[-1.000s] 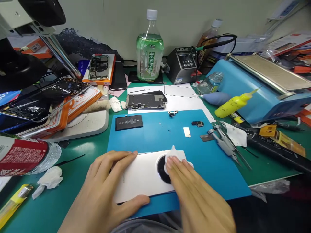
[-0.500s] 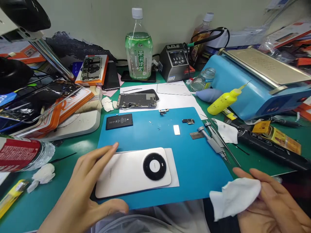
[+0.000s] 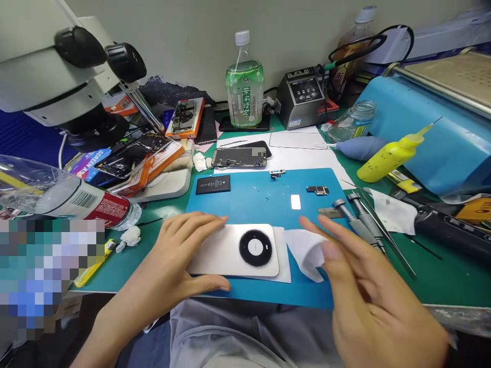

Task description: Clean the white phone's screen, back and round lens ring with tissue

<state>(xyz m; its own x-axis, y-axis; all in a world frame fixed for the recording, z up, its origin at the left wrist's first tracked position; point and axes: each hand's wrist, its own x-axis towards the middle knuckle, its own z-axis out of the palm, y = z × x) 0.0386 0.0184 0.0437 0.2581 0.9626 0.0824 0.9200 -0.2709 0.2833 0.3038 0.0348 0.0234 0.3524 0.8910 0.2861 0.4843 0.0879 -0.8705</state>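
The left hand (image 3: 169, 255), fingers spread flat, steadies the white phone (image 3: 233, 250), lying lengthwise left-right, while the right hand (image 3: 360, 286) pinches a white cloth (image 3: 307, 250) just right of it.

We find the phone (image 3: 233, 249) lying on the work mat (image 3: 261, 197), with our left hand (image 3: 172, 266) on its left end and our right hand (image 3: 364, 296) to its right, over the wipe (image 3: 307, 250). Behind the phone lies the battery (image 3: 213, 184); the screwdrivers (image 3: 360, 222) lie at the mat's right edge, the bottle (image 3: 244, 84) stands behind the mat
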